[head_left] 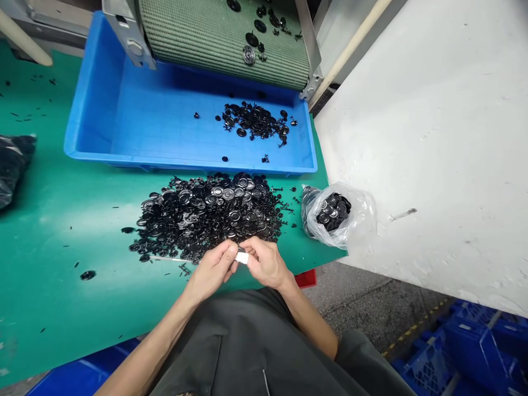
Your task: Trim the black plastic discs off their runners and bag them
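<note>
Black plastic discs [206, 214] lie heaped on a green bench [61, 264], just beyond a person's left hand [212, 269] and right hand [266, 263]. The fingers of both hands pinch a small white piece [242, 257], held between them above the heap's near edge. More discs sit in a blue tray [190, 164] below a green conveyor belt [223, 38] and in a clear bag [342, 217] at right.
</note>
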Available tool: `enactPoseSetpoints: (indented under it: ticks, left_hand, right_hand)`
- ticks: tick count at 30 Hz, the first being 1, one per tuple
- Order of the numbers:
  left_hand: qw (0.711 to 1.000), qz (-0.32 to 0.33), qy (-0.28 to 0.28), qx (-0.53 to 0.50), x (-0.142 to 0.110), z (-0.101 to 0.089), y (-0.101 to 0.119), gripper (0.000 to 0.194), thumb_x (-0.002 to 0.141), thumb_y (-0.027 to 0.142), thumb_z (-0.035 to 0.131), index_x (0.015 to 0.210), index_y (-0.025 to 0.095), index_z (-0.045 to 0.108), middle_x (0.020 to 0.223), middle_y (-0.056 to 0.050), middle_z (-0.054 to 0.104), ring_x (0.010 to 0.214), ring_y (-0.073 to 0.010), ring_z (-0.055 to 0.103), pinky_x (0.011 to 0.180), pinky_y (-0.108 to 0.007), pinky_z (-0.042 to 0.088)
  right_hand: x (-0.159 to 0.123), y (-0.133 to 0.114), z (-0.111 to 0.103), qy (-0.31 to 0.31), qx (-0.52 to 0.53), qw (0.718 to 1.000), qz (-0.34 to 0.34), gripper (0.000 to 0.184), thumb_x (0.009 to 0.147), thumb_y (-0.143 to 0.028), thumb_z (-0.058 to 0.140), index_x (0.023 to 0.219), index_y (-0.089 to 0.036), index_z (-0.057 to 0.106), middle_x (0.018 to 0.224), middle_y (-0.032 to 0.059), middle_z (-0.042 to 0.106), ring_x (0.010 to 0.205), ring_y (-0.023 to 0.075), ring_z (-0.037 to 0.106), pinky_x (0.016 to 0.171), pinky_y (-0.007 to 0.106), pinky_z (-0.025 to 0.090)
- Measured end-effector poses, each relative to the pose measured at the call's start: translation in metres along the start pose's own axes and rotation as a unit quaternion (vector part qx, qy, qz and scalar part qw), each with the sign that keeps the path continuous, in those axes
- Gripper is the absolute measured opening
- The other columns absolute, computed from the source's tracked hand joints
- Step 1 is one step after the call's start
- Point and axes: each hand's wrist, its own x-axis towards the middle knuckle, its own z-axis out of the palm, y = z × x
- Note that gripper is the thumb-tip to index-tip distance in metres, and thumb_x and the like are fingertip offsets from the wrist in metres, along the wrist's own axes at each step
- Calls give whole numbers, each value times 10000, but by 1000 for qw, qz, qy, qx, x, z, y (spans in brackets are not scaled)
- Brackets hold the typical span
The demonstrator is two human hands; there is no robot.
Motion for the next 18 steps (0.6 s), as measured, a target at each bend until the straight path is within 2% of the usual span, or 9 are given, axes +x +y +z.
enactPoseSetpoints:
  ticks: [3, 6, 9, 12, 14, 16, 18]
  left_hand:
    - [999, -16, -5, -32, -1, 1, 0, 464, 951, 562, 429, 662, 204, 491, 486, 60, 478, 427, -97, 408, 451, -220, 322]
    - [996, -23, 1, -88, 2, 3, 0, 441, 937, 555, 475, 680, 198, 503, 495, 62, 490, 406, -84, 392, 422, -211, 301]
    - [991, -15, 13, -136, 7, 3, -2, 435, 926, 531, 526, 668, 181, 518, 508, 53, 508, 404, -65, 404, 423, -191, 297]
    - [979, -29, 33, -200, 10, 0, -6, 403, 907, 513, 575, 707, 164, 558, 583, 27, 573, 402, -53, 437, 390, -170, 261]
    - [965, -37, 47, -254, 10, -1, -7, 333, 888, 497, 613, 856, 166, 624, 641, 11, 615, 416, -70, 488, 366, -164, 274]
    - [950, -35, 53, -305, 9, -2, -8, 343, 867, 470, 652, 1042, 176, 644, 709, -8, 649, 459, -101, 553, 356, -170, 331]
    - [936, -29, 52, -346, 9, -2, -7, 382, 850, 449, 680, 1114, 175, 646, 799, -37, 671, 508, -127, 601, 344, -181, 376]
  right_hand:
    - [1, 0, 3, 16, 13, 1000, -8, 166, 882, -211, 491, 916, -189, 652, 753, 8, 700, 653, 122, 631, 629, 213, 473]
    - [6, -2, 6, 30, 29, 999, 17, 155, 886, -206, 485, 864, -191, 637, 667, -19, 663, 589, 109, 601, 594, 204, 449]
    - [16, 0, 3, -10, 35, 999, 41, 186, 883, -156, 454, 925, -197, 630, 612, -48, 613, 553, 107, 580, 588, 203, 448]
    - [31, 8, -7, 8, -50, 998, 45, 308, 878, -101, 414, 1084, -196, 622, 775, -7, 660, 708, 139, 628, 724, 244, 489]
    - [42, 14, -15, 33, -143, 987, 59, 358, 881, -105, 427, 1176, -193, 612, 964, 45, 661, 869, 176, 630, 833, 291, 487]
    - [52, 17, -21, 15, -212, 973, 84, 374, 891, -132, 462, 1230, -196, 607, 1050, 66, 625, 931, 199, 614, 866, 315, 483]
    - [58, 19, -23, -14, -249, 963, 100, 380, 897, -136, 474, 1243, -208, 614, 1070, 63, 597, 923, 199, 608, 854, 311, 488]
